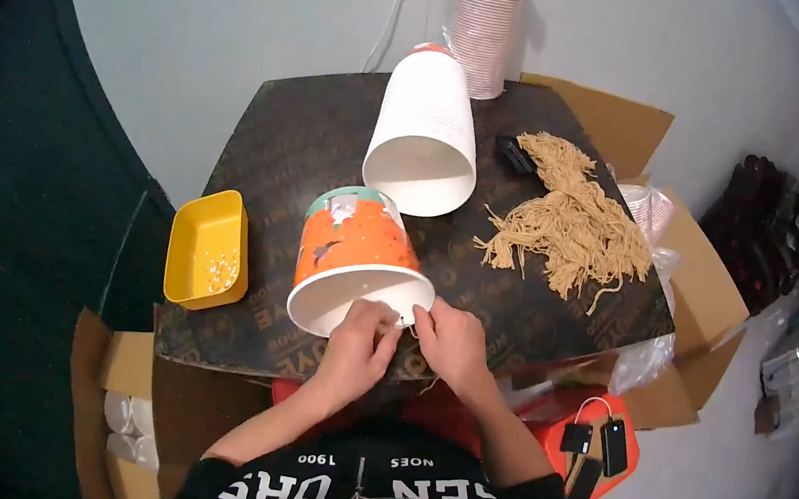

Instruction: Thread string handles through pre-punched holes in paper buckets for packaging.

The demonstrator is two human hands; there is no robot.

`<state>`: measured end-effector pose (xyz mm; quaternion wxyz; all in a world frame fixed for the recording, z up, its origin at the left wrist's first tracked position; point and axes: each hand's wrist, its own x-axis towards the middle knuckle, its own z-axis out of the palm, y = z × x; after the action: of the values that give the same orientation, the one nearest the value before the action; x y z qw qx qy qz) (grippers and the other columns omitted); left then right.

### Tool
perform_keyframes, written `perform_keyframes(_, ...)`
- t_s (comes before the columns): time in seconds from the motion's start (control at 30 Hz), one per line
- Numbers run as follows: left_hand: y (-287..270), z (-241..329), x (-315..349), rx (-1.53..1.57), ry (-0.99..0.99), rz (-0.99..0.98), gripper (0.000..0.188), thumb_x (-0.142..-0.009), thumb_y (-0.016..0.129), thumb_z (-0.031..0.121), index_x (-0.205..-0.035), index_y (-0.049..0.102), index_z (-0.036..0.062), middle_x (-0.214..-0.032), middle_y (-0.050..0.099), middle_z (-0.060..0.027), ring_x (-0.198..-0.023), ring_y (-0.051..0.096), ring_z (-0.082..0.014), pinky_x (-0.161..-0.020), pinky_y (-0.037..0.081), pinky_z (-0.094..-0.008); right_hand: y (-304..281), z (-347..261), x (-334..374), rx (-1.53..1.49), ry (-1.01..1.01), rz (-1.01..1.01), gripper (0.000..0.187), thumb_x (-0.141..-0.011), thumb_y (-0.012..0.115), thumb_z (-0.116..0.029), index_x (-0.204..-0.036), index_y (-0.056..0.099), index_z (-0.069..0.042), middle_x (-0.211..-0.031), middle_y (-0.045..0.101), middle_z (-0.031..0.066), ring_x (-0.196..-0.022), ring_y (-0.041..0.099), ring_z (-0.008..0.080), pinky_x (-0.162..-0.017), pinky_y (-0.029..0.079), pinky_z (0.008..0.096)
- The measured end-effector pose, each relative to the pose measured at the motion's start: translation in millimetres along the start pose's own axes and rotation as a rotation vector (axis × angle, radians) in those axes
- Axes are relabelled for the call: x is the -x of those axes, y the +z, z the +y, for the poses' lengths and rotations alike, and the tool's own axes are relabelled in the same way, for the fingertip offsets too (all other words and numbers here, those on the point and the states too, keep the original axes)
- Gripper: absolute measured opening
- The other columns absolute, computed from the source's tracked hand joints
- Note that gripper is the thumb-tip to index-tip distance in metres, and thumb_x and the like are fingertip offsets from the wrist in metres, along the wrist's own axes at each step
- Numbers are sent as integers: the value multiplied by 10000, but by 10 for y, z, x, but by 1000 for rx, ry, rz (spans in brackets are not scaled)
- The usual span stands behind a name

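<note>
Working on: the dark table [277,143]; I would use its flat top to help hold things still.
Orange tub: on its side near the front edge of the table [360,244], mouth facing me; that seems a good way round, since I can see inside.
Yellow box: left of the tub, with little white bits in it [211,299]; best not to bump it with my elbow.
Right hand: bent in, thumb over the rim, looks to be pinching it [425,320]; a steady squeeze should do, as a hard one could bend the wall.
Left hand: curled nearly closed at the rim [362,344]; I cannot tell what its fingertips hold.
String: thin and pale, hanging just below my right hand [429,385]; a slow, soft pull may stop snags.
</note>
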<state>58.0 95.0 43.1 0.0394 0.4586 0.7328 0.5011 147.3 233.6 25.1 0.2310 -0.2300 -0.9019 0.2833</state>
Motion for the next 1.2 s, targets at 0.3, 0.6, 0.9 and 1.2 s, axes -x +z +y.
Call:
perform_keyframes(0.3,-818,820,98,-499,215,274,600,-712,785,52,-1227,482,-4,-1122,520,-213,-921,591,-408,-709,525,-428,-245,-403,-99,137,-414,343,119,-843,657,-72,-948,606,-53,-756,621,111,-656,645,279,-550,505,379)
perform_keyframes(0.6,-900,185,-92,-731,-154,151,341,-831,651,111,-1139,571,-11,-776,655,-248,-730,649,-430,-667,523,-490,-306,-452,-111,5,-459,436,245,-833,666,-15,-1074,621,-18,-756,614,123,-626,625,285,-547,498,368)
perform_keyframes(0.9,-551,-224,-30,6,-432,222,312,-960,429,38,-1252,486,-57,-784,669,-187,-522,650,-223,-489,522,-355,-209,-228,279,-281,-205,236,251,-870,660,-56,-1114,625,-12,-853,679,181,-701,675,335,-596,528,385)
perform_keyframes(1.2,-536,-381,13,-90,-273,281,307,-997,424,60,-1290,475,-19,-803,666,-139,-493,616,-165,-450,505,-304,-499,-477,379,-733,-39,154,144,-910,566,9,-984,688,14,-702,597,-8,-591,506,46,-537,394,208)
